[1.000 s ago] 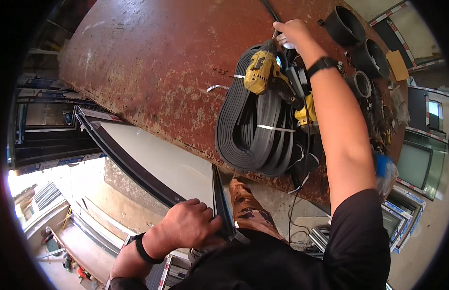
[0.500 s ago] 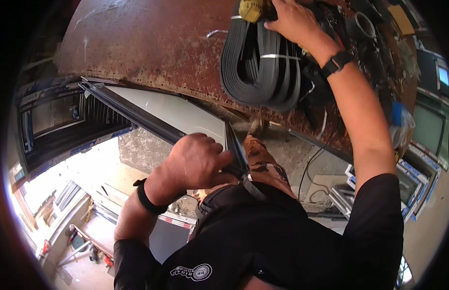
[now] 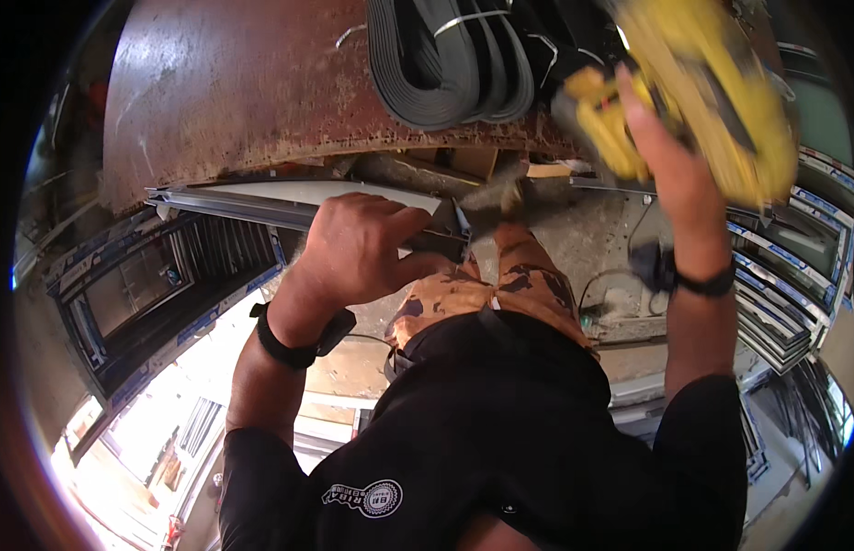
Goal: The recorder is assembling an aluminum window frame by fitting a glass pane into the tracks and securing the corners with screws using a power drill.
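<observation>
My left hand (image 3: pixel 362 243) is closed around the dark frame of a panel (image 3: pixel 252 209), with a pale face showing behind it. One end of the frame lies close to the bench's front edge, and the corner nearer me shows just right of my hand. To the right, my right hand (image 3: pixel 670 161) has its fingers wrapped round a yellow-and-black power tool (image 3: pixel 721 101), held up past the bench edge. Motion blurs the tool, so its exact kind is unclear.
The rusty reddish-brown bench (image 3: pixel 234 92) spans the far side. Coiled flat black strips (image 3: pixel 422 106), tied with white bands, lie on it. Stacked dark frames (image 3: pixel 160 275) stand at left, more frames (image 3: pixel 785 285) at right. A cable (image 3: pixel 597 275) runs across the floor.
My right hand has lifted the yellow tool off the bench beside the coils and swung it right and toward me. The panel in my left hand has tilted slightly, and my view has shifted.
</observation>
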`<state>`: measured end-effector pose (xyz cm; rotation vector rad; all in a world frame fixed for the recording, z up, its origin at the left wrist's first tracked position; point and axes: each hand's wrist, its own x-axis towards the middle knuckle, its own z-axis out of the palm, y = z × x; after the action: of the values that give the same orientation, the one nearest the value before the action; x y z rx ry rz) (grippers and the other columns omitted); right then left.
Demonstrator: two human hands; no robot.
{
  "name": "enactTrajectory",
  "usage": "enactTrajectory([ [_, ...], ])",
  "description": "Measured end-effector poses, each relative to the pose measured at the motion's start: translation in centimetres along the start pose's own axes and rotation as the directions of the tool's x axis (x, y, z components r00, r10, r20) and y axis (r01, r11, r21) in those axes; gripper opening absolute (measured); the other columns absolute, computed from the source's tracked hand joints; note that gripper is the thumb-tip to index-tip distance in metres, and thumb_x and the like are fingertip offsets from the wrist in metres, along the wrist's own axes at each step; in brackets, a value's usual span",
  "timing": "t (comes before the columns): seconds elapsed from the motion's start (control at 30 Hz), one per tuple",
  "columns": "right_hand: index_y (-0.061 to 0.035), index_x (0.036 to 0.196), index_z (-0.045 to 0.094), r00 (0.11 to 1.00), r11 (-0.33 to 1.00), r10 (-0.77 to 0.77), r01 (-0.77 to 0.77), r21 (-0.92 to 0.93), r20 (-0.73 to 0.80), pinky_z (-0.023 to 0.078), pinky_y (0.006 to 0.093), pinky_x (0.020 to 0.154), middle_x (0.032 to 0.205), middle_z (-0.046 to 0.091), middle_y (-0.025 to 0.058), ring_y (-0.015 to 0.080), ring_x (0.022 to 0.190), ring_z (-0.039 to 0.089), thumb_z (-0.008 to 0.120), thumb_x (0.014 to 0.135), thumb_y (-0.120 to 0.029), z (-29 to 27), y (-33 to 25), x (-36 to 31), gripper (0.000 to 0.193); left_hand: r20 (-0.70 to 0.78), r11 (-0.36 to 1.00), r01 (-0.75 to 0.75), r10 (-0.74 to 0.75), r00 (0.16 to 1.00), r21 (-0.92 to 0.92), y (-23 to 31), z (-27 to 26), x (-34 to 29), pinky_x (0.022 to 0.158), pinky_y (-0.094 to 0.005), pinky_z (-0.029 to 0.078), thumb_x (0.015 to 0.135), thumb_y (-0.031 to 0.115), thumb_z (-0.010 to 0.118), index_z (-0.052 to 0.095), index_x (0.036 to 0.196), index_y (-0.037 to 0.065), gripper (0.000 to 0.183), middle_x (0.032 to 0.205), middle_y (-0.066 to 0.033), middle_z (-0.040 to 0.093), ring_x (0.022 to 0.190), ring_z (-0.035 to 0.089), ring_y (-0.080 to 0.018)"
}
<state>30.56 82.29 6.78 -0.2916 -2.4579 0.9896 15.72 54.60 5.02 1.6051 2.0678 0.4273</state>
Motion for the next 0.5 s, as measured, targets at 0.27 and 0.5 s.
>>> enactTrajectory([
  [0.27,-0.0034,0.133,0.047,0.884,0.603,0.432,-0.431,0.671,0.180,0.047,0.0347,0.094,0.116,0.061,0.0083,0.0200,0.105,0.059,0.069,0.083,-0.028,-0.8,2.4,-15.1,0.060,0.070,1.000,0.010,-0.011,0.998,0.006,0.1,0.7,0.0,0.063,-0.0386,0.049,0.061,0.036,0.083,0.069,0.089,0.005,0.044,0.074,-0.0099,0.066,0.070,0.064,-0.0315],
  [0.5,-0.0006,0.136,0.044,0.841,0.856,0.428,-0.495,0.150,0.332,0.049,0.0346,0.089,0.117,0.061,0.0109,0.0204,0.102,0.061,0.072,0.082,-0.032,-3.6,6.9,-23.3,0.068,0.076,0.998,0.039,-0.042,0.996,0.050,0.0,-0.4,0.2,0.070,-0.0366,0.052,0.058,0.032,0.086,0.070,0.092,0.004,0.047,0.082,-0.0108,0.069,0.077,0.067,-0.0293],
])
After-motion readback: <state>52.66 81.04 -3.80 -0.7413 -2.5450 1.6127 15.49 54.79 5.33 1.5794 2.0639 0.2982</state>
